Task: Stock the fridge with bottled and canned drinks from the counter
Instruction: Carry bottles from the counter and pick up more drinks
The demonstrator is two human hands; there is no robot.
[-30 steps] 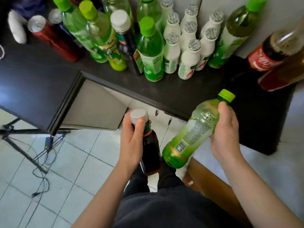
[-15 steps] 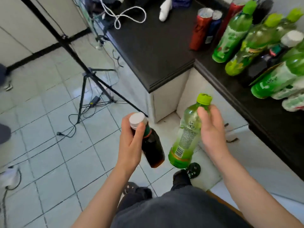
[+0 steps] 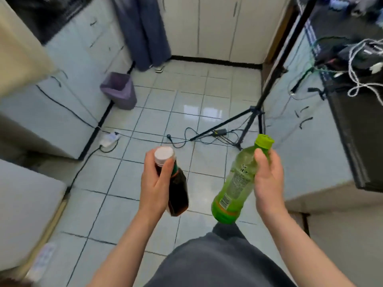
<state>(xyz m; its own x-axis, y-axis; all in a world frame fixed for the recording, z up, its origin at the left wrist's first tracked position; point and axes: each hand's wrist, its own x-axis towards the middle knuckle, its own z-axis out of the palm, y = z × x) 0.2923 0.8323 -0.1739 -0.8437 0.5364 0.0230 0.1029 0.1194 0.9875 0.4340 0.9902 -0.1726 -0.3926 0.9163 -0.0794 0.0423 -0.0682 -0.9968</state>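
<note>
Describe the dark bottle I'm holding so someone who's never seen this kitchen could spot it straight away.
Above the pale tiled floor, low in the middle of the view, two hands each hold a bottle. The left hand grips the dark bottle round its neck. Unlike the green bottle in the right hand, it is brown-black and topped with a white cap.
</note>
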